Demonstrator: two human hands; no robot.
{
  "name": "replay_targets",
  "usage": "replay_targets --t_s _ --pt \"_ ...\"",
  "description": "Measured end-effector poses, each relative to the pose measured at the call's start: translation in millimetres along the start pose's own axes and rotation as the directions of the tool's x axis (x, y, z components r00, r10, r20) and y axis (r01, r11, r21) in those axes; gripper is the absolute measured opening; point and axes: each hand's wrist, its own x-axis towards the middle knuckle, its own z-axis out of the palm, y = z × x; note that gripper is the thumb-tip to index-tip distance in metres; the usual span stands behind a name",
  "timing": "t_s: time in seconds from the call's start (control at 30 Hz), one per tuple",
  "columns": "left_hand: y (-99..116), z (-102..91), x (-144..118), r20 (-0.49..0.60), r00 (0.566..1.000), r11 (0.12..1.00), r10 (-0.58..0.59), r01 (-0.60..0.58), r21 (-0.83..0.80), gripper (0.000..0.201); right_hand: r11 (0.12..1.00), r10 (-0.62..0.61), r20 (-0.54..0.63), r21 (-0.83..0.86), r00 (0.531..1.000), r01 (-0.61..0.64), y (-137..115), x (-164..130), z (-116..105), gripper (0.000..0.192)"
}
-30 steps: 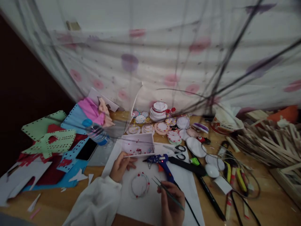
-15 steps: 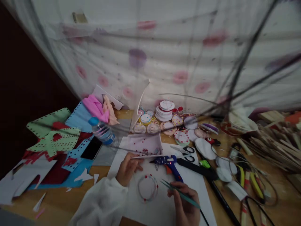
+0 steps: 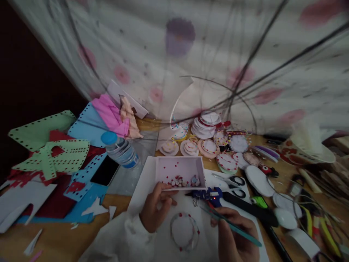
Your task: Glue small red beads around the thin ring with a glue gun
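Right hand [image 3: 234, 236] pinches slim teal tweezers [image 3: 231, 225], tips pointing up-left toward the blue glue gun [image 3: 209, 193]. Left hand [image 3: 156, 209] grips the near wall of a shallow white box [image 3: 180, 171] holding small red and white beads. Between both hands, a beaded ring [image 3: 184, 231] lies flat on white paper [image 3: 143, 182] covering the wooden surface [image 3: 62, 236].

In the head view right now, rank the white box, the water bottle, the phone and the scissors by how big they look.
1. White box, clearly largest.
2. Water bottle and phone look much alike; no ranking between them.
3. Scissors, slimmest, so smallest.
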Motion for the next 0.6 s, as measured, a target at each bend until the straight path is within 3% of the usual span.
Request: replay_targets --t_s 0.2,0.3,0.43,0.6 --pt "0 1.4 1 0.009 1.0 1.0 0.019 -0.019 0.0 0.019 0.999 0.008 -0.055 -0.03 0.998 -0.009 -9 -6 -4 0.017" --pt "-2 1.3 2 0.002 1.0 1.0 0.028 -0.028 0.001 0.02 0.997 -0.044 -0.035 -0.06 0.998 0.042 -19 3 -4 0.017" --pt "-5 1.6 5 -0.068 0.998 0.999 0.016 -0.019 -0.034 0.023 0.983 -0.127 0.142 -0.116 0.982 0.144 -34 33 5 0.017" --pt "-8 2.8 7 -0.121 0.992 0.997 0.022 -0.031 -0.069 0.023 0.971 -0.029 0.374 -0.209 0.927 0.115 -39 65 27 0.013"
